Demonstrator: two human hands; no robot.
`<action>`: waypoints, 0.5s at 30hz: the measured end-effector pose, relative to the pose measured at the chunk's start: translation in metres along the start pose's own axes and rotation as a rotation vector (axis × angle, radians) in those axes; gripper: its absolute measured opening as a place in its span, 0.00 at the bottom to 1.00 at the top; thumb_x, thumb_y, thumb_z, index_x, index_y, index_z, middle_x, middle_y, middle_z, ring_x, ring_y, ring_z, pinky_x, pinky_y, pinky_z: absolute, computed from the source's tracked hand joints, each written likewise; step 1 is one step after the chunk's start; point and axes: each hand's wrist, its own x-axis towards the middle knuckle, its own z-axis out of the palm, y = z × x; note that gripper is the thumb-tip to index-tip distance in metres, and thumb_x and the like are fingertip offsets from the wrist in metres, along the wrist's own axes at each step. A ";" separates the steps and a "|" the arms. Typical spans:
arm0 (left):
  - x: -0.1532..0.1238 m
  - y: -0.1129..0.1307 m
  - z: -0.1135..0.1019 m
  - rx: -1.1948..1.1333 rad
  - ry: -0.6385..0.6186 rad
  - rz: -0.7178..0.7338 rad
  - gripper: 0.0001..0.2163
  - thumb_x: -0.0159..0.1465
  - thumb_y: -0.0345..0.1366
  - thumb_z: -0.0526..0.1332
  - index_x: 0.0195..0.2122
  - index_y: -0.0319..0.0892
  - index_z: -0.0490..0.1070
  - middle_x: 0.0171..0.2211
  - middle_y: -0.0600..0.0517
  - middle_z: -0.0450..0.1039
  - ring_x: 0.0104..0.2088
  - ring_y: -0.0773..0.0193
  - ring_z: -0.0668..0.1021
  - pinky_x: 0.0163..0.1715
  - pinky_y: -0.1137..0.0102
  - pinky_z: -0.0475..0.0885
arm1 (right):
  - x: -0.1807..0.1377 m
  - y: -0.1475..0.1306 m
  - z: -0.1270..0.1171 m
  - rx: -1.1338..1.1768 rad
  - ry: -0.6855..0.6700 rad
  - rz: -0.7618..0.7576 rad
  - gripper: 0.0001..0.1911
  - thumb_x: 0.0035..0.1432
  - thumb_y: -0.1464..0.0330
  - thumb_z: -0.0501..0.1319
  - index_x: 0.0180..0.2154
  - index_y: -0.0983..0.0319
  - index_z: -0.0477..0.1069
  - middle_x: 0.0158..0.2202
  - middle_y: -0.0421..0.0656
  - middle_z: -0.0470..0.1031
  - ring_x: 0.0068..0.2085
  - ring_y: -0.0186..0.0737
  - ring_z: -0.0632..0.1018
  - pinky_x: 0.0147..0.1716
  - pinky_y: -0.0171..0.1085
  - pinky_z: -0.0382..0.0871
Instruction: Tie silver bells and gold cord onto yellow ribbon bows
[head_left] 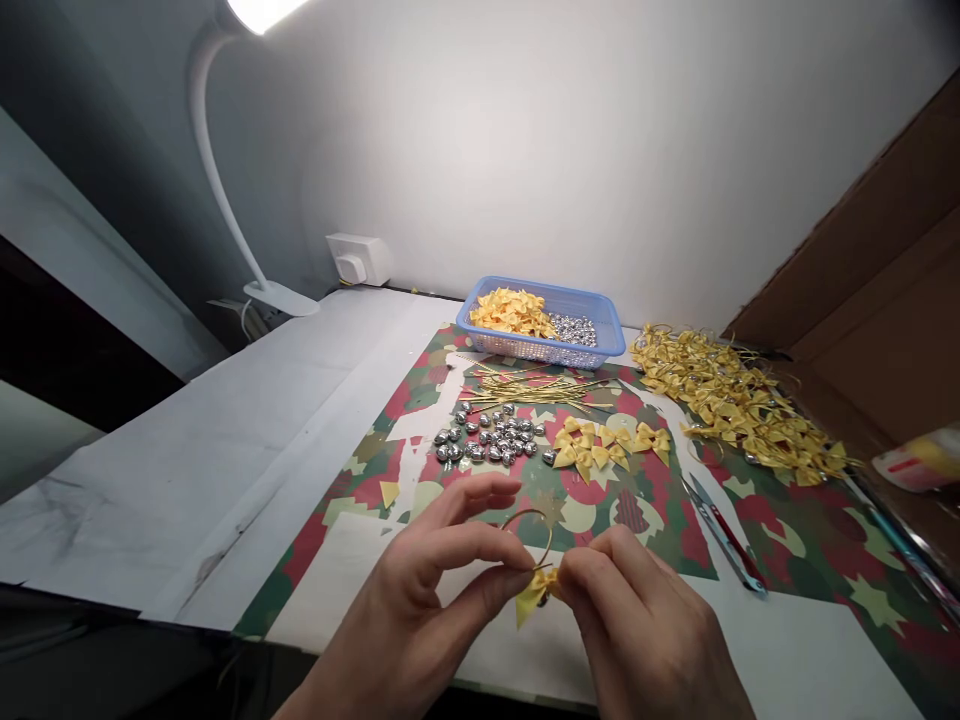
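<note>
My left hand (427, 600) pinches the end of a thin gold cord (550, 530) between thumb and forefinger, its other fingers lifted away. The cord arches up in a loop above a yellow ribbon bow (529, 600). My right hand (649, 625) is closed on the bow's right side, and its fingertips cover that part. A small dark silvery bit shows beneath the bow's knot, mostly hidden. Beyond my hands lie loose silver bells (491, 440), several yellow bows (585, 447) and a bundle of gold cords (536, 388).
A blue basket (615, 338) of bows and bells stands by the wall. Bows with cords are heaped (731, 400) at right, near scissors (724, 535). A white lamp (214, 170) stands left; a cardboard box (885, 270) borders the right.
</note>
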 end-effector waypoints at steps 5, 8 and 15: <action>-0.011 -0.001 0.004 0.130 0.056 0.142 0.12 0.65 0.26 0.63 0.36 0.54 0.80 0.55 0.55 0.74 0.62 0.55 0.71 0.54 0.69 0.73 | 0.000 -0.001 -0.002 0.054 0.015 0.047 0.09 0.69 0.75 0.52 0.36 0.59 0.66 0.30 0.41 0.66 0.29 0.39 0.69 0.29 0.38 0.58; -0.015 -0.003 0.007 0.249 0.098 0.282 0.16 0.64 0.20 0.61 0.37 0.52 0.78 0.53 0.53 0.73 0.57 0.58 0.74 0.54 0.70 0.71 | 0.001 0.002 0.000 0.008 -0.012 0.032 0.09 0.68 0.74 0.52 0.35 0.58 0.66 0.30 0.41 0.66 0.28 0.40 0.70 0.28 0.37 0.58; -0.006 -0.002 0.007 -0.022 0.001 0.145 0.11 0.66 0.24 0.61 0.35 0.49 0.78 0.38 0.54 0.78 0.41 0.62 0.80 0.43 0.73 0.75 | 0.003 0.017 0.016 0.055 -0.095 0.057 0.10 0.67 0.73 0.51 0.34 0.58 0.68 0.31 0.41 0.68 0.27 0.40 0.72 0.25 0.37 0.60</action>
